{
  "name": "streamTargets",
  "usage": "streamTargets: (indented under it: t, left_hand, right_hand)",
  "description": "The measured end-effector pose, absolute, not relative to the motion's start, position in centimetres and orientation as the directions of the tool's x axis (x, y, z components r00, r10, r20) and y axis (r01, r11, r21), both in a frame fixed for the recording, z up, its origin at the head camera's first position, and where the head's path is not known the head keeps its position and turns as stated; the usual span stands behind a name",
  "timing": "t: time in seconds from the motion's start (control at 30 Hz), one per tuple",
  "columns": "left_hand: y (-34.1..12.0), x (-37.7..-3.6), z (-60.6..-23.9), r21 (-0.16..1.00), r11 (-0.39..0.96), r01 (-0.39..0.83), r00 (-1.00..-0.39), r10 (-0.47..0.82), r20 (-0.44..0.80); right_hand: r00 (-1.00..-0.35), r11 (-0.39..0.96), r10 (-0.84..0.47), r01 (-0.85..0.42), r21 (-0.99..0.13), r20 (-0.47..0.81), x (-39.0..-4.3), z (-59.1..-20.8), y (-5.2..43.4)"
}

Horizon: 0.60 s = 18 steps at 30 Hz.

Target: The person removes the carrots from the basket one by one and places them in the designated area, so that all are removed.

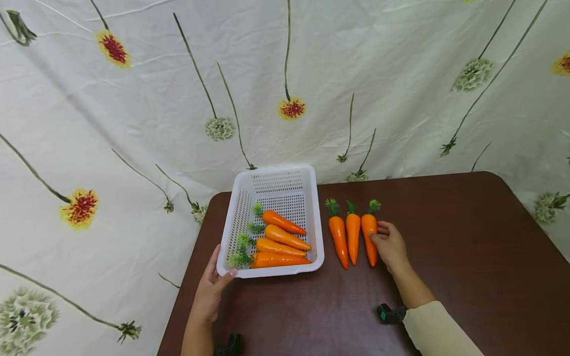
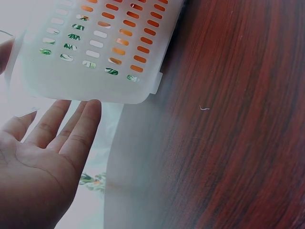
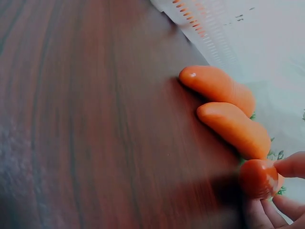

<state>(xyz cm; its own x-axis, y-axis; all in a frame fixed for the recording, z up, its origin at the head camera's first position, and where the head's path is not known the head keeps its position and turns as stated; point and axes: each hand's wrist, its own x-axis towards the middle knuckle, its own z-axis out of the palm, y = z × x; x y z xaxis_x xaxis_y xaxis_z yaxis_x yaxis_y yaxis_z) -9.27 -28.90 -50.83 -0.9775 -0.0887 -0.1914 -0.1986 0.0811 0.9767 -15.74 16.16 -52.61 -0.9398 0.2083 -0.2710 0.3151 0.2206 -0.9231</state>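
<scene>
A white perforated basket [image 1: 240, 207] stands on the brown table and holds several orange toy carrots [image 1: 285, 237] with green tops. My left hand [image 1: 216, 279] rests at its near left corner, fingers [image 2: 71, 124] straight against the basket [image 2: 95, 86], thumb on the front rim. To the basket's right, three more carrots lie side by side, tips toward me. My right hand [image 1: 382, 240] grips the rightmost carrot [image 1: 368, 230]; thumb and curled fingers [image 3: 290, 164] close around its lower part [image 3: 257, 179]. The other two carrots [image 3: 224, 107] lie untouched beside it.
The dark brown table [image 1: 467, 247] has rounded corners, and its left edge runs close to my left hand. A white flower-printed cloth [image 1: 311, 74] hangs behind and to the left. Bare tabletop stretches to the right and in front of the carrots.
</scene>
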Motion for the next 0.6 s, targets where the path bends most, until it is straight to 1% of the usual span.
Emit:
streamTargets:
  t: [0.27,0.6]
  left_hand:
    - [-28.80,-9.16,-50.62,0.976,0.085,-0.199,-0.977,-0.092,-0.191]
    - [-28.73,-9.13,-50.58,0.977,0.083,-0.198,-0.978,-0.089,-0.191]
  right_hand:
    - [-0.942,0.321,0.204,0.322,-0.891,-0.267,-15.80,-52.71,16.34]
    - [-0.932,0.314,0.189,0.355,-0.881,-0.308,-15.71,-52.82,16.67]
